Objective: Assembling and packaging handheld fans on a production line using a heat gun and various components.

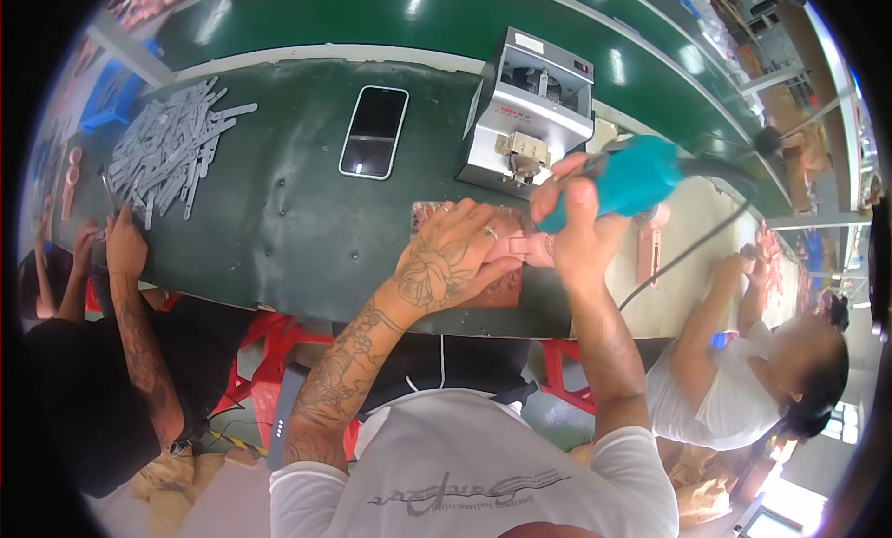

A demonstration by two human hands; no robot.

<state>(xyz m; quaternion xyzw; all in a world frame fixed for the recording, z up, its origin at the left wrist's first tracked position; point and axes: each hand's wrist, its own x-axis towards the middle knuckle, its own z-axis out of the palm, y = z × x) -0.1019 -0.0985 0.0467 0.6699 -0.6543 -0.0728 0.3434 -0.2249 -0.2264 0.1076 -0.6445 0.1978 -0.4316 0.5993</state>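
Note:
My left hand [451, 255], its forearm tattooed, is closed around a pink plastic part [531, 248] with a round end. Beneath that hand lies a pinkish-red mat [502, 292] on the dark green bench. My right hand [587, 236] grips a teal corded electric screwdriver [636, 177] just right of the part. Its tip is hidden, so I cannot tell whether it touches the part. Just beyond my hands stands a grey metal screw feeder [534, 106].
A phone [374, 132] lies left of the feeder. Grey strips [177, 148] are heaped further left. A black cable [692, 239] loops at right, near another pink piece [649, 250]. Co-workers sit on both sides, a tattooed arm [139, 343] at left, a white-shirted person [725, 394] at right.

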